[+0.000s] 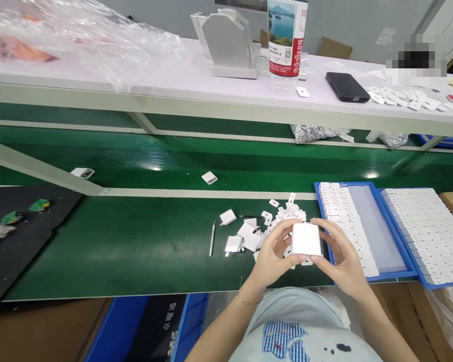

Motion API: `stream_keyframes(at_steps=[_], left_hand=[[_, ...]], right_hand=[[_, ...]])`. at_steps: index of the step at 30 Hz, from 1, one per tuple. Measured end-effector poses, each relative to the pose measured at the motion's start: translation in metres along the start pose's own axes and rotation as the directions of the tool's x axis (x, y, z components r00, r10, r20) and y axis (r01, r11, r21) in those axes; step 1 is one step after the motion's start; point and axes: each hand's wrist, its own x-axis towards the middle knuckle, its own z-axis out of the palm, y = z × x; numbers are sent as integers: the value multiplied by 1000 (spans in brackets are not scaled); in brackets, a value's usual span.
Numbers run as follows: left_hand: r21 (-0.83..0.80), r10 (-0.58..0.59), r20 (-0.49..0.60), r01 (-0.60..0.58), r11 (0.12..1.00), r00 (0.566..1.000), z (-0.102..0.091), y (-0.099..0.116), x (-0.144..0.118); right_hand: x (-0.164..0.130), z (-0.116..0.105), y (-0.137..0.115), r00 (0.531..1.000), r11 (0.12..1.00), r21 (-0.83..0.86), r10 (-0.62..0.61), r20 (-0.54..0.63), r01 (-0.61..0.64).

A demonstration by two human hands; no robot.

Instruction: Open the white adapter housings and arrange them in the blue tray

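Note:
Between my two hands I hold a white square plastic case (306,239) above the bench's front part. My left hand (275,254) grips its left edge with thumb and fingertips. The right edge is pinched the same way by my right hand (342,254). Behind and under the hands lies a pile of small white plates (287,211) with slots, partly hidden. To the left of them are several silvery-white flat pouches (245,231), which look like battery cells. A slim metal pen-like knife (212,238) rests on the green mat (147,246).
Two blue trays (396,246) with rows of white pieces stand at the right. A shelf (173,98) crosses above the bench, carrying a bottle (286,40), a black phone (347,87) and plastic wrap (98,40). At left, circuit boards (12,217) lie on a black mat (30,246).

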Motion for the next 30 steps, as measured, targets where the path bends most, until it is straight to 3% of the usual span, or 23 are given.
stream_keyframes(at_steps=[4,8,13,16,18,20,23,25,27,30], left_hand=[[-81,27,-81,-34,996,996,13,-3,1],[-166,-25,-116,6,986,993,26,0,1],[-272,-7,-72,-13,962,997,35,12,7],[-260,8,-47,-20,965,999,38,11,10],[-213,-6,-57,-6,977,998,38,5,12],[-114,-17,-72,9,993,997,36,-3,14],[128,-2,15,0,992,1000,32,-15,19],[284,1,171,-50,958,985,31,-21,24],[414,-36,292,-93,905,956,32,-27,28],[589,-178,247,-2,808,953,32,-38,32]], right_hand=[[-7,10,4,979,982,-102,-173,-110,162],[-12,18,7,932,934,-240,-312,-186,265],[-9,16,-6,873,887,-289,-430,-229,361],[-7,14,-10,857,902,-241,-419,-301,357],[-6,9,-5,875,934,-175,-354,-330,311],[-5,2,8,930,976,-31,-217,-298,217],[-7,-13,37,987,948,314,95,-128,-51],[-10,-23,57,959,849,461,282,19,-258],[-12,-35,78,916,784,490,390,88,-381],[0,-69,116,894,795,464,447,-14,-390]])
